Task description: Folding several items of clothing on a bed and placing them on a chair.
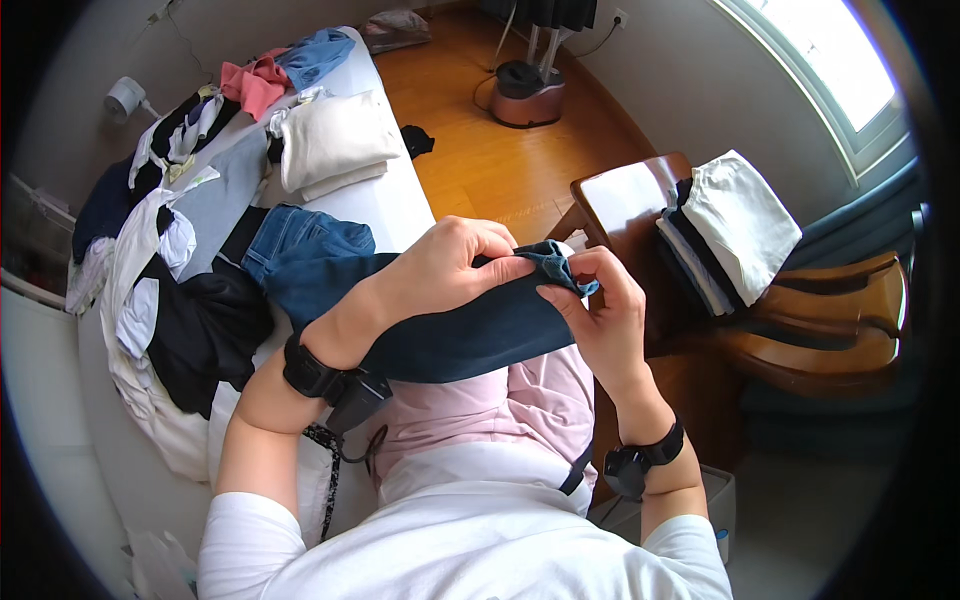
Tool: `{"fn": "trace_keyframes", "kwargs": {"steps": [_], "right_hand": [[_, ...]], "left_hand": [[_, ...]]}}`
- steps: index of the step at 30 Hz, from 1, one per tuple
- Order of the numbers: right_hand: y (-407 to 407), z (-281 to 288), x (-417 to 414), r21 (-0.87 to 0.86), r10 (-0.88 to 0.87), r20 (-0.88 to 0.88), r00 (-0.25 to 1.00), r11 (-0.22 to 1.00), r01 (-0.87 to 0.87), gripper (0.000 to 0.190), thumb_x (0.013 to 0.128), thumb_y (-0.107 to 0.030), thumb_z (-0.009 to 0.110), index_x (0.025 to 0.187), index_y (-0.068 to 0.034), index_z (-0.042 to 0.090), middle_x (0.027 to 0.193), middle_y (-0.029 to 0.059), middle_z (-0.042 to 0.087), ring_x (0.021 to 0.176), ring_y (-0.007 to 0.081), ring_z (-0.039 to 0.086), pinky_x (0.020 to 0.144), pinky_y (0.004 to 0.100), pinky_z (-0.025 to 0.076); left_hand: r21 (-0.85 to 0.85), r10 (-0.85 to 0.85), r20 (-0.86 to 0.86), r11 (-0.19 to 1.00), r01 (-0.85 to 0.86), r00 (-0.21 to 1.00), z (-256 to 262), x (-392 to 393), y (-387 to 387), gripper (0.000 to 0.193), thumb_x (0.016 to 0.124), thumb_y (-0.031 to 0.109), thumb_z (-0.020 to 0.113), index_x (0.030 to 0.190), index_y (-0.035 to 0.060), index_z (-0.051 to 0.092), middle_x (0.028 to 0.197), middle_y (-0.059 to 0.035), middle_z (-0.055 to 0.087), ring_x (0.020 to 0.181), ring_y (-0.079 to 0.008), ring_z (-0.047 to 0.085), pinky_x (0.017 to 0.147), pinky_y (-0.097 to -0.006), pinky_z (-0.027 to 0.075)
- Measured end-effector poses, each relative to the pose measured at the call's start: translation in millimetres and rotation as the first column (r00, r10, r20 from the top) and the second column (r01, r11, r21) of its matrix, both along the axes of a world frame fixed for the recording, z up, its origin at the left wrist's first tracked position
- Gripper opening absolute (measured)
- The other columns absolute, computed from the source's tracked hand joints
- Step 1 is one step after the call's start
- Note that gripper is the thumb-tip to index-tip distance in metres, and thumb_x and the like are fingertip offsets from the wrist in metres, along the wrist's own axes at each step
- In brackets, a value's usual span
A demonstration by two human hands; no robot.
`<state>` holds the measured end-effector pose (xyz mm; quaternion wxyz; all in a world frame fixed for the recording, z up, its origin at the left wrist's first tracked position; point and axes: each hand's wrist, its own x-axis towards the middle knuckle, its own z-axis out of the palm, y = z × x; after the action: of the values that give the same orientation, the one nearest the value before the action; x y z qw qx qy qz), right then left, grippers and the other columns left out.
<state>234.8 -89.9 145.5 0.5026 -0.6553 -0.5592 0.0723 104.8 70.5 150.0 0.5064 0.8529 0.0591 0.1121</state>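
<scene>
A pair of blue denim jeans (472, 330) stretches across my lap, one dark leg lying over my pink trousers (457, 412). Its lighter waist part (300, 244) rests on the bed to the left. My left hand (457, 262) pinches the upper edge near the leg's end between thumb and fingers. At the rolled or bunched hem (556, 264), my right hand (604, 307) grips the cloth with thumb and forefinger. Both hands are close together at this end. Each wrist wears a black strapped device.
Heaped clothes (202, 322) cover the bed's left side, with a folded cream cloth (337, 139) farther back. On the right, a wooden chair (637, 195) bears a stack of folded garments (742, 225). A garment steamer base (527, 94) stands on the wooden floor.
</scene>
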Motion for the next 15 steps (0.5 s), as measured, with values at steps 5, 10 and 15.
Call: {"fn": "trace_keyframes", "kwargs": {"steps": [5,10,15], "right_hand": [[5.7,-4.4,3.9,0.119,-0.003,-0.009,1.000,0.993,0.004,0.015,0.078,-0.006,0.065,0.084,0.002,0.054,0.085,0.0124,0.058,0.071,0.0210,0.058,0.062,0.0286,0.048],[2.5,3.0,7.9,0.077,-0.033,-0.066,0.997,0.996,0.038,0.020,0.084,-0.015,0.061,0.079,0.002,0.054,0.090,0.0134,0.059,0.076,0.0210,0.060,0.065,0.0271,0.048],[6.4,-2.7,9.2,0.254,-0.060,-0.024,0.998,0.965,0.064,0.020,0.082,-0.016,0.064,0.081,0.000,0.053,0.091,0.0148,0.059,0.076,0.0216,0.060,0.068,0.0270,0.048]], "left_hand": [[-0.050,0.099,0.137,0.994,-0.093,0.986,9.9,-0.5,-17.2,0.013,0.080,0.009,0.064,0.081,-0.0045,0.063,0.086,-0.0105,0.062,0.083,-0.0199,0.058,0.076,-0.0272,0.044],[0.045,0.112,0.279,0.991,-0.129,0.954,9.4,6.0,-24.8,0.013,0.079,0.008,0.063,0.078,-0.0050,0.061,0.084,-0.0128,0.061,0.079,-0.0207,0.058,0.072,-0.0282,0.046],[-0.036,0.159,0.262,0.987,-0.155,0.952,5.8,10.5,-27.7,0.011,0.079,0.005,0.059,0.077,-0.0049,0.059,0.084,-0.0126,0.061,0.079,-0.0198,0.058,0.071,-0.0270,0.046]]}}
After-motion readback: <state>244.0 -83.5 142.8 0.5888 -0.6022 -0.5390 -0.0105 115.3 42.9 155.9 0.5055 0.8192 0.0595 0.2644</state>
